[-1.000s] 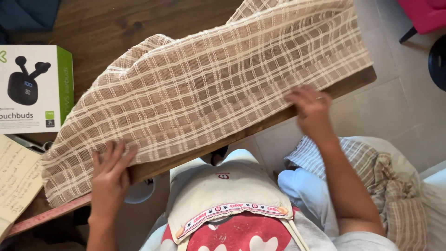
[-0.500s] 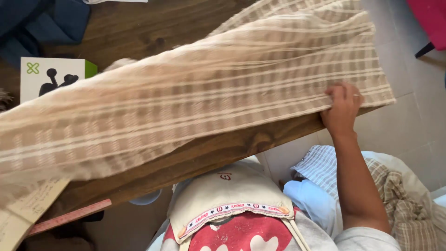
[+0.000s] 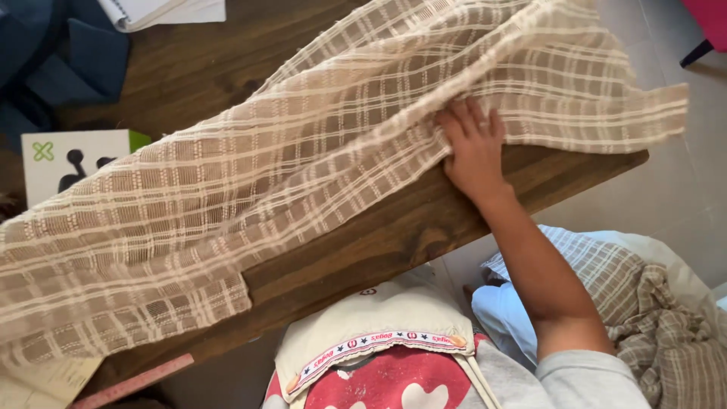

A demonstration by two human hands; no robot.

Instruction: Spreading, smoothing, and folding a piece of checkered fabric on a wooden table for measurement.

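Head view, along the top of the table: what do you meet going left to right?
Blue cloth → white box → checked cloth → right hand, resting on the cloth → the cloth's corner hanging past the table edge.

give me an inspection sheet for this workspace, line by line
surface: dark wooden table, mostly covered by fabric, near edge bare
job's things: beige checked woven cloth spread across the table, one corner hanging past the right edge
clutter: white and green box partly under the cloth; dark blue garment at the far left; white notebook at the top; papers at the lower left
grips: right hand flat on the cloth near the table edge, fingers spread; left hand not in view
cables: nothing seen
surroundings: pale tiled floor; pile of checked and light blue clothes at the lower right
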